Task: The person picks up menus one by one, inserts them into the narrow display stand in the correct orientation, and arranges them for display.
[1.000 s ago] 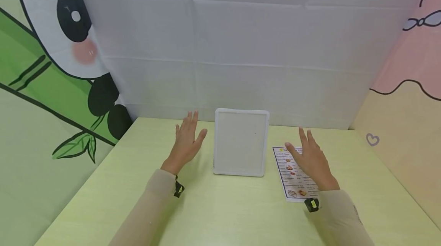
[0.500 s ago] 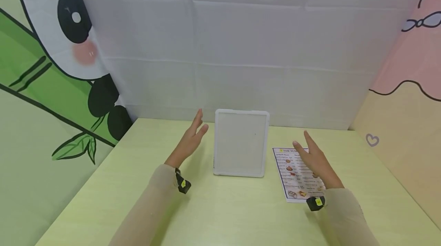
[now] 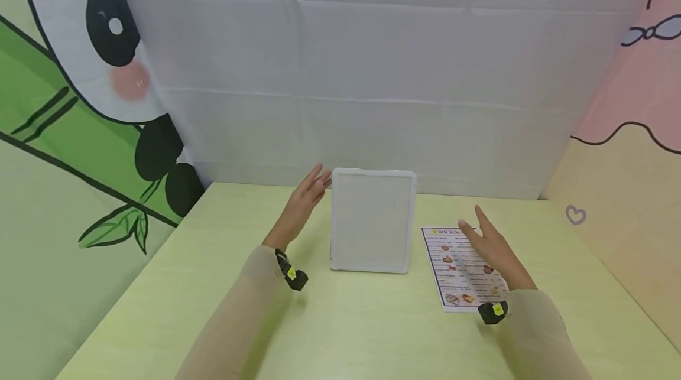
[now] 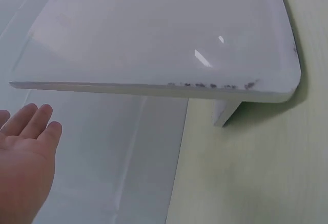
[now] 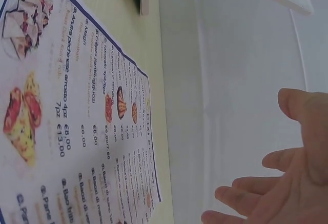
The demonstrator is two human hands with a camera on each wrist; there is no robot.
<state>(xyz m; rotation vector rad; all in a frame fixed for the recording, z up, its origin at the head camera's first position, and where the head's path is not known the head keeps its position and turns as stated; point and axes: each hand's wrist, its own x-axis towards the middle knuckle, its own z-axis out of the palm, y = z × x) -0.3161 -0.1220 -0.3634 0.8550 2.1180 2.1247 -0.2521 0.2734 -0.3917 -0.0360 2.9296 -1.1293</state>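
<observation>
A white framed board (image 3: 372, 221) stands upright on the table, leaning slightly back; the left wrist view shows a support leg (image 4: 225, 112) behind it and dark scuffs along its edge. Just left of the board is my left hand (image 3: 300, 208), fingers extended, the fingertips close to the upper left edge. My right hand (image 3: 495, 250) hovers over a printed menu sheet (image 3: 452, 273), fingers straight and thumb spread, holding nothing. Printed food pictures and prices show on the menu (image 5: 77, 106) in the right wrist view. Part of the sheet is hidden behind the right hand.
The pale yellow-green table (image 3: 362, 333) meets a white cloth backdrop (image 3: 372, 72) behind the board. A panda-and-bamboo print (image 3: 106, 102) covers the left side, and a pink and cream print (image 3: 628, 132) the right. Black cameras are strapped to both wrists.
My left hand has moved right and slightly forward, nearer the board's edge. My right hand has shifted a little right, uncovering more of the menu. Board and menu have stayed put.
</observation>
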